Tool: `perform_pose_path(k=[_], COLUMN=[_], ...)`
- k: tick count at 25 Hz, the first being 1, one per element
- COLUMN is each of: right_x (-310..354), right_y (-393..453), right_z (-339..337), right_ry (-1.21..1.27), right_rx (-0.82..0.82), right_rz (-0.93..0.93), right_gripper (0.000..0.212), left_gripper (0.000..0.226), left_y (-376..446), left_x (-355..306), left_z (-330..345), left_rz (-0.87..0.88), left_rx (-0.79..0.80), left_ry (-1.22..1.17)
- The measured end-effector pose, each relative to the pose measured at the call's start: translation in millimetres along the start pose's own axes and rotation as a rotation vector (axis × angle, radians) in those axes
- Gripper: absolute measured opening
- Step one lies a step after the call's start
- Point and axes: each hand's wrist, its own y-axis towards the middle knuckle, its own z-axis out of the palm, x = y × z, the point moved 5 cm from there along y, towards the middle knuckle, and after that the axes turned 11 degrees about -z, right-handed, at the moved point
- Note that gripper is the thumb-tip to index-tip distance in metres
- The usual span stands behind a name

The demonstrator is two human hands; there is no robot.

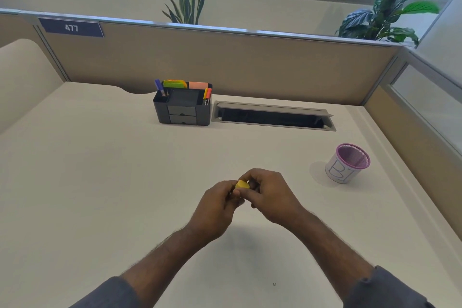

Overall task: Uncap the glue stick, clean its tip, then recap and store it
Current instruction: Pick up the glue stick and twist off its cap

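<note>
Both hands meet above the middle of the desk around a small glue stick. Only its yellow end [242,184] shows between the fingers; the body is hidden inside my left hand [217,209], which is wrapped around it. The thumb and fingers of my right hand [268,195] pinch the yellow end from the right. I cannot tell whether the yellow piece is seated on the stick or pulled off it.
A black desk organiser [183,110] with pens and sticky notes stands at the back centre. To its right lies an open cable tray slot [272,116]. A purple mesh cup [348,163] with a white paper label stands at the right. Partition walls enclose the desk.
</note>
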Motion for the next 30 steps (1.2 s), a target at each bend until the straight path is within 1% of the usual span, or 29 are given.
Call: perform_pose_path(k=[3,8,13,16,20,24,26,28,30], right_x=[1.6,-0.9,0.0,-0.1,-3.7,-16.4,-26.3,-37.7,-49.7], right_y=[-1.3,-0.5,-1.2,-0.6,3.9,0.4,-3.8,-8.1,-12.1], right_z=[-0.3,-2.1,-0.7,-2.9,-15.9,-12.8,-9.5,-5.1,2.1], right_ry=[-0.037,-0.022,-0.056,-0.040,0.070,0.320,0.405,0.453,0.436], right_rx=[-0.031,0.066,0.015,0.027,0.019,0.007,-0.018,-0.043,-0.049], right_rz=[-0.013,0.004,-0.008,0.002,0.041,0.135,0.175,0.203,0.219], right_gripper=[0.012,0.012,0.011,0.012,0.014,0.024,0.028,0.027,0.024], left_gripper=[0.023,0.026,0.024,0.025,0.022,0.023,0.024,0.025,0.025], left_y=[1.8,1.3,3.3,4.1,0.8,1.1,1.1,0.0,-0.9], left_x=[4.0,8.3,10.8,14.9,28.2,32.4,35.4,40.8,45.0], left_z=[0.5,4.3,5.4,4.6,2.6,1.0,-0.5,-1.7,-2.4], left_rz=[-0.020,-0.035,-0.054,-0.059,-0.119,-0.140,-0.160,-0.192,-0.214], left_rx=[-0.011,0.037,0.023,0.026,0.002,-0.029,-0.042,-0.047,-0.056], left_ry=[-0.007,0.024,-0.017,0.005,0.024,0.003,-0.020,-0.049,-0.049])
